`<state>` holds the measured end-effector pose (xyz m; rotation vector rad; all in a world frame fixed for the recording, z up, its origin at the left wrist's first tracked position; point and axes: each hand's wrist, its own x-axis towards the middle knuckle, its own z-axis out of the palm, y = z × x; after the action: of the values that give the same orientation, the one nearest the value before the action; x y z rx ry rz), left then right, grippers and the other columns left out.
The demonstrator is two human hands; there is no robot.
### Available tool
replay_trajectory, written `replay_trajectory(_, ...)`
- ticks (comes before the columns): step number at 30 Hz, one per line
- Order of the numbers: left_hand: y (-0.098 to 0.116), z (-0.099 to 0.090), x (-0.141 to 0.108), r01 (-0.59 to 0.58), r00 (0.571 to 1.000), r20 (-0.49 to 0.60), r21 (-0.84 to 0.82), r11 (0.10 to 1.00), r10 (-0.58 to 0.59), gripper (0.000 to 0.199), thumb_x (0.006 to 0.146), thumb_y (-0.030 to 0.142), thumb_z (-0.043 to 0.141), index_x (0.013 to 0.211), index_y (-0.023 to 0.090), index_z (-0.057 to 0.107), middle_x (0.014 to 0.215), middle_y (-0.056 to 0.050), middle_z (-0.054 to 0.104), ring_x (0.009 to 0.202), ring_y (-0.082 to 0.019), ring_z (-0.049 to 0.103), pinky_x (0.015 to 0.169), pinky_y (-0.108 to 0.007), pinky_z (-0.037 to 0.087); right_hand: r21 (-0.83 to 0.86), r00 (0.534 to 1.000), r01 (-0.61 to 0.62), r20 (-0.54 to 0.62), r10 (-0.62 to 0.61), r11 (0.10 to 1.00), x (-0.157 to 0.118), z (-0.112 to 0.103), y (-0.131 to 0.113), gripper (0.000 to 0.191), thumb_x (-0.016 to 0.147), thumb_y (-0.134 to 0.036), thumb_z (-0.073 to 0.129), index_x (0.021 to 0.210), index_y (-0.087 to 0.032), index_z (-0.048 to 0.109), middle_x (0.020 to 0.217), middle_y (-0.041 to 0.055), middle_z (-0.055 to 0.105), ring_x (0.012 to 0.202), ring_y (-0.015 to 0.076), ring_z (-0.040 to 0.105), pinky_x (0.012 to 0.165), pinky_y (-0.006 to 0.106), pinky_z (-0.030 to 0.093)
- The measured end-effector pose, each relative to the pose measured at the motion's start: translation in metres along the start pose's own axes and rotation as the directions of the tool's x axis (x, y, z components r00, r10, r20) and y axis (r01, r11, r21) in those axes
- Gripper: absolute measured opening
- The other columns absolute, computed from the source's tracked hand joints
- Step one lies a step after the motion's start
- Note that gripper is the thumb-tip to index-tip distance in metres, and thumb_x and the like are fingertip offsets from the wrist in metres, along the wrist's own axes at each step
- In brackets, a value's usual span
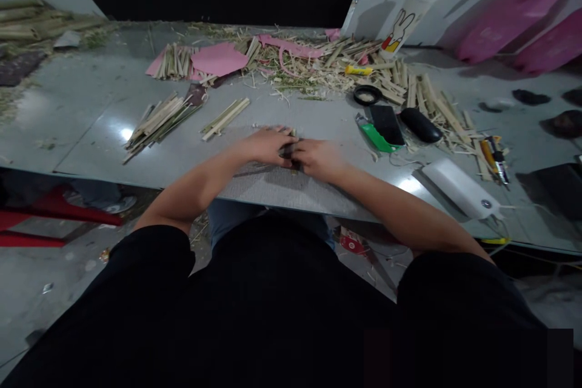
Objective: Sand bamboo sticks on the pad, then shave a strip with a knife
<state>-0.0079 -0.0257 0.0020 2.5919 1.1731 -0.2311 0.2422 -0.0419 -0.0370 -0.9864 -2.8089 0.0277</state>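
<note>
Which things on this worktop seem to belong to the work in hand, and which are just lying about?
Probably in the work:
blurred piece between left hand and right hand
loose pale strips nearby
bundle of strips farther left

Probably just lying about:
cup with rabbit picture
white device with cord
black oval case

Pale strips (230,116) near left grip (273,145)

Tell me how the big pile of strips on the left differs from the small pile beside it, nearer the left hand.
The big pile holds many strips; the small pile only a few.
The big pile is stacked loosely with uneven ends, while the small pile's strips lie nearly parallel.
The small pile is closer to the left hand than the big pile.
Both lie slantwise on the worktop.
</note>
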Motion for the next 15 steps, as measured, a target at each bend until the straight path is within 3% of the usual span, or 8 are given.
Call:
replay_trajectory(7, 0.005, -0.004, -0.002, 0.020, 1.000, 0.024, 0.012, 1.000, -0.020, 0.095, 0.106, 0.071, 0.074, 0.189, 0.032, 0.048, 0.202, -0.015, 0.033, 0.185, -0.048, 0.032, 0.146, -0.064, 0.034, -0.041, 0.988, -0.149, -0.034, 0.148, 0.988, 0.004, -0.012, 0.024, 0.033, 0.101, -0.008, 0.062, 0.107, -0.017, 0.093, 0.106, 0.0169, 0.085, 0.096, 0.0309, 0.072, 0.079, 0.041, 0.046)
replay_trajectory(12, 0.006, -0.005, -0.002, 0.017, 1.000, 0.007, -0.010, 1.000, -0.017, 0.096, 0.102, 0.069, 0.080, 0.187, 0.036, 0.051, 0.200, -0.012, 0.037, 0.183, -0.045, 0.037, 0.147, -0.062, 0.033, 0.026, 1.000, -0.025, 0.004, 0.025, 0.999, 0.005, 0.000, 0.005, 0.029, 0.102, -0.014, 0.070, 0.114, -0.022, 0.095, 0.122, 0.0134, 0.088, 0.110, 0.0290, 0.075, 0.092, 0.039, 0.053)
replay_trajectory(15, 0.003, -0.002, -0.001, 0.006, 1.000, -0.006, -0.018, 1.000, -0.006, 0.094, 0.100, 0.071, 0.081, 0.184, 0.035, 0.055, 0.199, -0.012, 0.039, 0.181, -0.046, 0.040, 0.146, -0.063, 0.034, 0.040, 0.999, -0.035, -0.019, 0.036, 0.999, 0.005, 0.001, 0.011, 0.030, 0.102, -0.013, 0.067, 0.111, -0.022, 0.095, 0.120, 0.0130, 0.087, 0.110, 0.0293, 0.074, 0.090, 0.039, 0.051)
